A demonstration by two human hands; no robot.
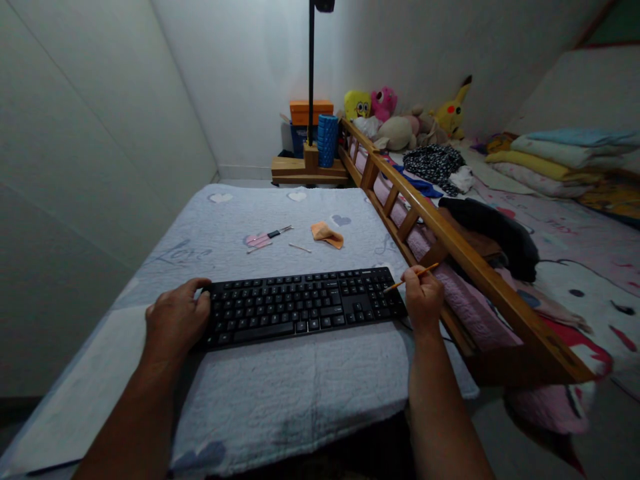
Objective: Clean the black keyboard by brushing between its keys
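A black keyboard (290, 303) lies slightly slanted on a cloth-covered table. My left hand (175, 320) grips its left end, thumb on the near top edge and fingers toward the far corner. In my right hand (424, 299), closed in a pinch, is a thin orange brush-like stick (395, 287); its tip is over the number keys at the right end. Whether the tip touches a key I cannot tell. Beyond the keyboard lie an orange cloth (327, 235), a cotton swab (300, 247), another swab (259, 248) and a slim tool with a black band (273, 234).
A wooden bed rail (425, 207) runs close along the table's right side, near my right hand. Clothes and bedding cover the bed (560, 287) behind it. A white sheet (85, 387) lies at the table's left. A black pole (311, 73) stands beyond the far edge.
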